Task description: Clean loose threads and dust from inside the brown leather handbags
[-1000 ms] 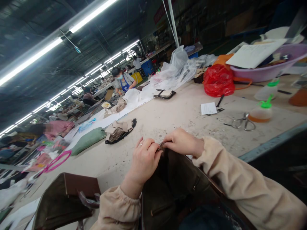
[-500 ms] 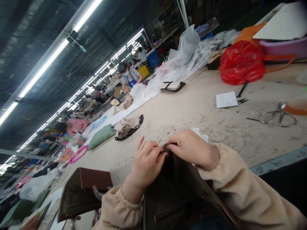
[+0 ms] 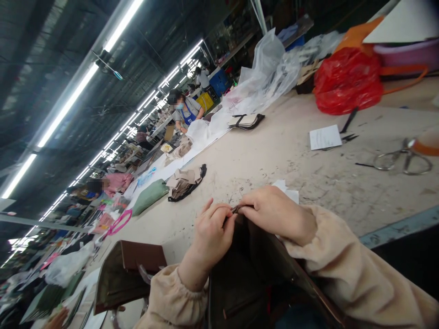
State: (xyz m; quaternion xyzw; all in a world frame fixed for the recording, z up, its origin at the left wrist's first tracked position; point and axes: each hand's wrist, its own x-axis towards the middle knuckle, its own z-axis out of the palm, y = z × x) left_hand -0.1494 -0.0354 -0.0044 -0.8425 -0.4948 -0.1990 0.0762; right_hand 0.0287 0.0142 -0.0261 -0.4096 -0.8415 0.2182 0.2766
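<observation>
A dark olive bag [image 3: 240,278] with brown trim stands close to me, its inside facing up. My left hand [image 3: 212,233] pinches the far rim of the bag between thumb and fingers. Right beside it, my right hand [image 3: 274,212] is closed on the same rim, thumb underneath. The fingertips of both hands nearly meet at the edge. What lies beneath my fingers on the rim is hidden. To the left, a second bag [image 3: 126,269] of brown and olive material rests on the table, apart from my left hand.
On the table [image 3: 233,160] lie scissors [image 3: 403,157], a white paper card [image 3: 325,137], a red plastic bag [image 3: 348,82], a bundle of beige pieces [image 3: 187,183] and a green pouch [image 3: 151,196]. Clear plastic sheeting [image 3: 267,73] lies farther back. A co-worker in a blue apron [image 3: 188,114] stands beyond.
The view has shifted slightly, so the things on the left sit farther right. Both hands keep their pinch on the bag's rim, with the left fingers slightly shifted.
</observation>
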